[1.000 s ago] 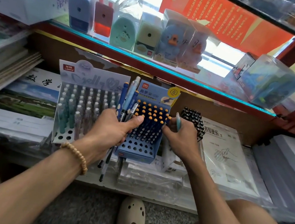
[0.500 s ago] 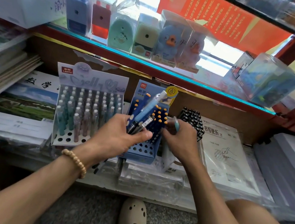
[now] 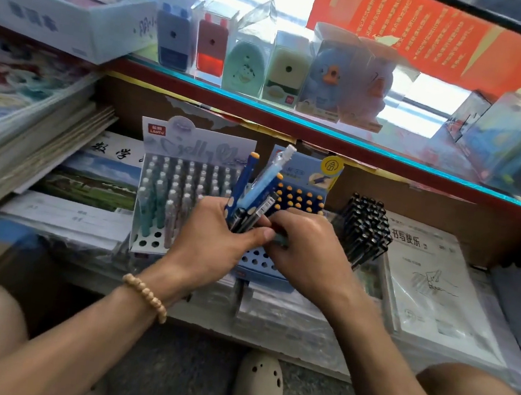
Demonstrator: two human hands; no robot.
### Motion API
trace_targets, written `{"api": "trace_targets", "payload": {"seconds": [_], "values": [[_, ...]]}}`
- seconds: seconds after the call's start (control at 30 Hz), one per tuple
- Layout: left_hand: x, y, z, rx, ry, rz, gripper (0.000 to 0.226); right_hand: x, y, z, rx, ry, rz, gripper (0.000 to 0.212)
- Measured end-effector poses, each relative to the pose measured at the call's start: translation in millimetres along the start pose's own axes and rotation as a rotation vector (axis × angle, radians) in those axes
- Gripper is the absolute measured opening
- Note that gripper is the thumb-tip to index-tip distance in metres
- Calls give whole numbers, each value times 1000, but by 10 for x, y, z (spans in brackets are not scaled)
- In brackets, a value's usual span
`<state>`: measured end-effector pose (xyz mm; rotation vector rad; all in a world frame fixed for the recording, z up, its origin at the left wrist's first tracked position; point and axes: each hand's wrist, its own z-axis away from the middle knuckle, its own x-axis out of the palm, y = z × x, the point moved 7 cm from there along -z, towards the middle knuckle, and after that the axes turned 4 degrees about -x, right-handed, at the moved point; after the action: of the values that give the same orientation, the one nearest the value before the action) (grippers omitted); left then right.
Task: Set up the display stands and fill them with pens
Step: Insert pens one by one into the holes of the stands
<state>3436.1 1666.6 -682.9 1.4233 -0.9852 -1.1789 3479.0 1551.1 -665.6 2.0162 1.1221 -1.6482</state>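
Head camera looks forward and down, close over hands (image 3: 257, 243).

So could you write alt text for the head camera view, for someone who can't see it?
A person's left hand grips a bundle of pens while the right hand reaches into it, over a blue display stand partly filled with orange-capped pens. A white stand of pastel pens sits left, black pens right.

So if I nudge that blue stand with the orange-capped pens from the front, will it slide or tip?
Probably slide: the blue stand looks like light cardboard on slick plastic-wrapped packs. It may tip backward, since its orange-capped pens fill the back rows and the front holes are empty. The tall header card likely flexes.
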Motion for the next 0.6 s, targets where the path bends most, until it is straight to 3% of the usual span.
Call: {"api": "trace_targets", "payload": {"seconds": [0.1, 0.2, 0.4, 0.6], "values": [[-240, -63, 23, -66, 90, 51, 4, -110, 91, -36, 108, -45, -121, 18], [-561, -148, 40, -153, 195, 122, 3, -210, 243, -9, 252, -109, -527, 16], [-917, -216, 180, -228, 259, 156, 4, -241, -34, -155, 313, 80, -1305, 17], [-1220, -159, 413, -241, 345, -3, 13, -201, -335, -406, 350, 259, -1223, 12]]}}
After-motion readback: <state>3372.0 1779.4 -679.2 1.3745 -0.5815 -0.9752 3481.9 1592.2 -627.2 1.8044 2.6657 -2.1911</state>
